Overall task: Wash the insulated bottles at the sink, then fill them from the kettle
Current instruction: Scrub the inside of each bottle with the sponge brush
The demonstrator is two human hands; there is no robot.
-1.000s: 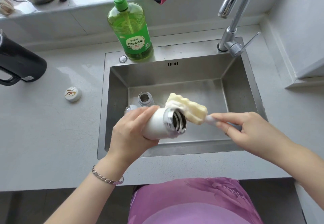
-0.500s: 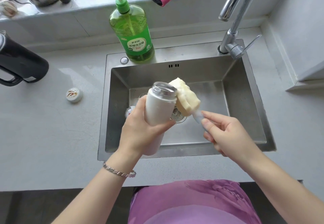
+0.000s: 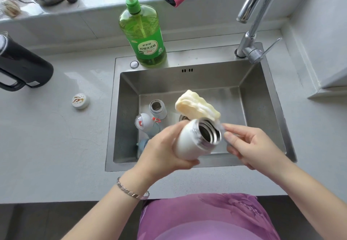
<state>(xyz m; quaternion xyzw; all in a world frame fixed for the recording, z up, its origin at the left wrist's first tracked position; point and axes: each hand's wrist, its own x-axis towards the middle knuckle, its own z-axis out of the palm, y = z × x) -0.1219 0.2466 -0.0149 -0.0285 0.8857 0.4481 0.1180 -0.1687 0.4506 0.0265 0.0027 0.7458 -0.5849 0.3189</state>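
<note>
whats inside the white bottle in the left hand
The white bottle shows only its threaded steel neck; the sponge brush is outside, past the rim. Deeper down is too dark to tell.

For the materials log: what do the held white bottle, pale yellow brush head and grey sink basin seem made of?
White bottle: glossy coat over metal, likely steel; shiny threaded mouth. Pale yellow brush head: foam sponge, lumpy, matte. Grey sink basin: brushed stainless steel, seemingly; dull reflections.
</note>
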